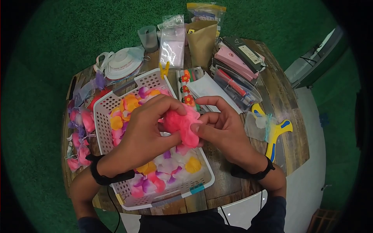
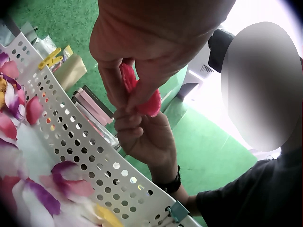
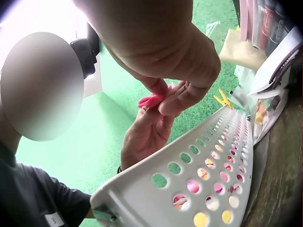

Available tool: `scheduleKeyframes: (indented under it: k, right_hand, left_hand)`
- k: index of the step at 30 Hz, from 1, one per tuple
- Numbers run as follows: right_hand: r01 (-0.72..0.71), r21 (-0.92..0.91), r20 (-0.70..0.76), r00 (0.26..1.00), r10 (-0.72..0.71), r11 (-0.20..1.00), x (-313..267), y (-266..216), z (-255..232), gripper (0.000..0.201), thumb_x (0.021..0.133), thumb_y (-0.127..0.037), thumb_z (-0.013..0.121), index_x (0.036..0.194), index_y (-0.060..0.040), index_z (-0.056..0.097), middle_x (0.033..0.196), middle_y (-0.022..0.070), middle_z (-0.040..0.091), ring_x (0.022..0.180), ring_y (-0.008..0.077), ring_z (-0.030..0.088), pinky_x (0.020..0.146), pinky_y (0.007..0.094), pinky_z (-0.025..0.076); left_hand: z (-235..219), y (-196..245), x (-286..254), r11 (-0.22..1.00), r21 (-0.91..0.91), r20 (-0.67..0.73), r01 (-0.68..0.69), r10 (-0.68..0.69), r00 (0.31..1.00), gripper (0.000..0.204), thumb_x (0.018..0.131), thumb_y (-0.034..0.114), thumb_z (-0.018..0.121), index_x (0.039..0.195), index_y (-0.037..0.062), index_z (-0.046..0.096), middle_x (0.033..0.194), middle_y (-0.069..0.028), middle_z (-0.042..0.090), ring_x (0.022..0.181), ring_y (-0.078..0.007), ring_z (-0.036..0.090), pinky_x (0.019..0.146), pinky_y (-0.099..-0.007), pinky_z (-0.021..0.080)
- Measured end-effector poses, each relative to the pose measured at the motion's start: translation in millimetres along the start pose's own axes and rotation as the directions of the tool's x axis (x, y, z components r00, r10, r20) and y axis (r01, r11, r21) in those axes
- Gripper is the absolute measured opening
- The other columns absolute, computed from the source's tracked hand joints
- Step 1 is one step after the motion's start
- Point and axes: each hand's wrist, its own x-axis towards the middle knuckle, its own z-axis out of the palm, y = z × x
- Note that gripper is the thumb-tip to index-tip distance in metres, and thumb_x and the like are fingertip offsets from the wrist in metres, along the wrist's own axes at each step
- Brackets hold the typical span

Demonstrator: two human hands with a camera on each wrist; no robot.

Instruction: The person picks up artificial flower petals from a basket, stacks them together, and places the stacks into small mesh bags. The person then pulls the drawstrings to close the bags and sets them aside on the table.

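Both hands meet over a white perforated basket [image 1: 101,124], around a soft bunch of bright pink artificial petals [image 1: 189,130]. The left hand [image 1: 143,124] pinches the bunch from the left between thumb and fingers. From the right, the right hand [image 1: 229,134] holds its edge with thumb and forefinger. In the left wrist view, pink petals [image 2: 152,105] show between the fingers, with the two hands' fingertips close together. Loose petals [image 1: 167,165] in white, purple, pink and yellow fill the basket below.
Small sheer bags [image 1: 84,153] with pink contents lie left of the basket. A ribbon roll [image 1: 122,64], grey cup [image 1: 148,39], brown paper bag [image 1: 203,42] and boxes [image 1: 237,58] stand behind. At the right are a pen pouch [image 1: 243,93] and a yellow-and-blue tool [image 1: 276,136].
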Motion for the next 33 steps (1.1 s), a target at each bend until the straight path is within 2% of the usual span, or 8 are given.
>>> scheduleKeyframes:
  k: [2, 8, 12, 14, 20, 23, 30, 33]
  right_hand:
    - [0.008, 0.018, -0.006, 1.0, -0.008, 1.0, -0.9, -3.5, 0.3, 0.051, 0.088, -0.003, 0.069, 0.129, 0.0008, 0.04, 0.083, 0.0042, 0.065, 0.073, 0.0076, 0.064, 0.06, 0.0218, 0.053]
    - [0.136, 0.056, -0.002, 0.991, -0.136, 0.989, -2.2, -13.6, -9.3, 0.028, 0.089, -0.004, 0.068, 0.113, 0.0016, 0.055, 0.083, 0.0048, 0.067, 0.071, 0.0059, 0.064, 0.059, 0.0196, 0.053]
    - [0.081, 0.037, 0.028, 0.996, -0.082, 0.996, -7.4, -11.1, -7.8, 0.017, 0.089, -0.005, 0.069, 0.102, 0.0007, 0.06, 0.083, 0.0043, 0.068, 0.069, 0.0043, 0.063, 0.059, 0.0181, 0.051]
    - [0.128, -0.055, -0.011, 0.992, -0.129, 0.99, -4.9, -2.1, -1.1, 0.013, 0.089, -0.005, 0.069, 0.098, -0.0009, 0.062, 0.084, 0.003, 0.068, 0.069, 0.0038, 0.061, 0.061, 0.0174, 0.049]
    - [0.351, -0.195, -0.139, 0.915, -0.38, 0.916, 2.8, 21.1, 1.6, 0.009, 0.09, -0.004, 0.067, 0.097, -0.0013, 0.062, 0.083, 0.0002, 0.066, 0.075, 0.0032, 0.06, 0.068, 0.0182, 0.048]
    - [0.348, -0.139, -0.175, 0.913, -0.369, 0.927, 3.1, 20.7, 4.0, 0.008, 0.089, -0.003, 0.067, 0.094, -0.0011, 0.062, 0.082, -0.0002, 0.065, 0.074, 0.0029, 0.059, 0.067, 0.0183, 0.047]
    - [0.272, -0.144, -0.158, 0.943, -0.294, 0.951, -2.1, 15.8, 2.9, 0.009, 0.087, -0.004, 0.069, 0.091, -0.0014, 0.062, 0.081, 0.0002, 0.065, 0.072, 0.0029, 0.058, 0.064, 0.0176, 0.046]
    - [0.329, -0.266, -0.164, 0.911, -0.379, 0.906, -3.7, 16.6, 1.9, 0.01, 0.086, -0.004, 0.07, 0.09, -0.0011, 0.061, 0.08, -0.0001, 0.065, 0.071, 0.003, 0.057, 0.064, 0.018, 0.046]
  left_hand:
    - [3.8, -4.4, 1.5, 0.995, -0.063, -0.133, -0.078, 0.069, 0.989, 0.036, 0.071, 0.001, 0.075, 0.103, 0.001, 0.059, 0.1, -0.0078, 0.06, 0.087, -0.0151, 0.063, 0.066, -0.0249, 0.055]
    - [1.1, -9.7, 1.0, 0.995, 0.001, -0.161, -0.097, 0.096, 0.982, 0.034, 0.073, 0.002, 0.075, 0.103, 0.0008, 0.06, 0.096, -0.0086, 0.06, 0.084, -0.0154, 0.063, 0.066, -0.0247, 0.054]
    - [3.6, 4.1, -1.0, 0.986, 0.119, -0.101, -0.115, 0.128, 0.987, 0.033, 0.073, 0.001, 0.075, 0.102, 0.0006, 0.06, 0.095, -0.0098, 0.06, 0.084, -0.0186, 0.064, 0.068, -0.0269, 0.055]
    - [8.2, 4.6, 0.3, 0.948, 0.179, -0.08, -0.263, 0.28, 0.957, 0.033, 0.073, 0.0, 0.075, 0.101, 0.0002, 0.059, 0.098, -0.0113, 0.06, 0.086, -0.0235, 0.065, 0.07, -0.0298, 0.054]
    - [11.7, 5.2, -3.2, 0.943, 0.192, -0.071, -0.272, 0.29, 0.954, 0.033, 0.072, 0.0, 0.075, 0.099, 0.0001, 0.056, 0.104, -0.0134, 0.059, 0.091, -0.027, 0.064, 0.072, -0.0325, 0.054]
    - [12.7, 7.3, -2.6, 0.943, 0.182, -0.064, -0.28, 0.296, 0.953, 0.034, 0.072, 0.002, 0.077, 0.098, 0.0005, 0.056, 0.103, -0.0136, 0.059, 0.09, -0.0267, 0.064, 0.073, -0.033, 0.055]
    - [16.1, 9.9, -1.5, 0.968, -0.067, -0.049, -0.244, 0.241, 0.969, 0.031, 0.08, 0.012, 0.079, 0.098, -0.0011, 0.057, 0.101, -0.0134, 0.06, 0.09, -0.0197, 0.063, 0.074, -0.03, 0.055]
    - [17.5, 11.9, -3.4, 0.983, -0.176, -0.03, -0.057, 0.052, 0.998, 0.027, 0.086, 0.012, 0.074, 0.101, -0.0026, 0.057, 0.101, -0.0109, 0.061, 0.091, -0.0132, 0.062, 0.073, -0.0263, 0.056]
